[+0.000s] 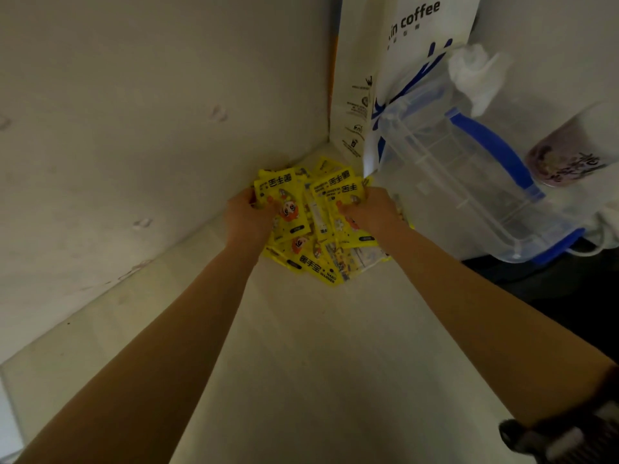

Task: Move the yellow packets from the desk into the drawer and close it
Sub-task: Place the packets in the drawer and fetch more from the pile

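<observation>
- Yellow packets sit heaped in the back corner of the desk, against the wall.
- Left hand and right hand each grip packets at opposite sides of the heap.
- Best bet: squeeze inward, get fingers under the bottom layer, lift as one stack; loose ones near the plastic container will likely slip.
- Drawer isn't in view; fingertips buried in packets, light dim.

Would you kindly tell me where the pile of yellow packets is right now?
In the head view, the yellow packets lie on the desk in the far corner by the wall, left of the clear plastic box, between the left hand and right hand.
</observation>
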`<state>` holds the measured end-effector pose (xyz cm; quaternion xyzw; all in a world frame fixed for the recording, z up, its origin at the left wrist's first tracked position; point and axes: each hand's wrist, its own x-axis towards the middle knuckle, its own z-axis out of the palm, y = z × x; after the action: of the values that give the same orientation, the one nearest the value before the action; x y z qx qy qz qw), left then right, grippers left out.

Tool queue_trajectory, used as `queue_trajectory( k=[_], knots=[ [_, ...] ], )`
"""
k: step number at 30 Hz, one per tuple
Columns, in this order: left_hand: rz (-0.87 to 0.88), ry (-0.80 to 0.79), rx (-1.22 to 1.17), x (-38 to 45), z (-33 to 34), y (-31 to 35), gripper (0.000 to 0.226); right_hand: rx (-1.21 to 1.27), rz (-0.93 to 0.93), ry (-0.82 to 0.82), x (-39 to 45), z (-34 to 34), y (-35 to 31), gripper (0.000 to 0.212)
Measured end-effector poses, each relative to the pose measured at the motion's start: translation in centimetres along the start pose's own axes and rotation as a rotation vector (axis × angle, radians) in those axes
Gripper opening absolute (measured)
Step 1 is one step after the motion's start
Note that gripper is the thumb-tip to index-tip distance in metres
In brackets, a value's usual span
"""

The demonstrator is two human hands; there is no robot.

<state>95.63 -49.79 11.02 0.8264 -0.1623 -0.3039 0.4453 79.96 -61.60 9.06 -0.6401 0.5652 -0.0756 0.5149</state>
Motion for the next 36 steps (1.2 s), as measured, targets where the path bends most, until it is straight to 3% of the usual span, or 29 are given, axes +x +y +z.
queue_trajectory(
  k=[8,13,18,25,29,36],
  knots=[
    [-0.026,-0.038,0.057,0.4,0.9,0.9,0.024,0.011,-0.014,-0.029,1.0,1.0,-0.2,0.042],
    [0.004,-0.025,0.077,0.5,0.9,1.1,0.019,0.052,-0.045,-0.026,0.8,0.9,-0.2,0.016],
    [-0.024,-0.039,-0.049,-0.1,-0.2,0.6,0.013,0.137,-0.069,0.027,0.1,0.4,-0.5,0.015],
    [-0.047,0.038,-0.288,-1.3,-3.1,-0.5,0.009,0.336,-0.124,0.086,-2.2,-1.2,-1.2,0.033],
    [-0.077,0.028,-0.361,-2.8,-4.4,-1.6,0.009,0.385,-0.145,0.080,-4.5,-1.8,-1.6,0.017],
    [-0.189,-0.004,-0.473,-8.8,-6.0,-4.7,0.018,0.394,-0.060,0.101,-10.8,-1.4,1.6,0.013]
  ],
)
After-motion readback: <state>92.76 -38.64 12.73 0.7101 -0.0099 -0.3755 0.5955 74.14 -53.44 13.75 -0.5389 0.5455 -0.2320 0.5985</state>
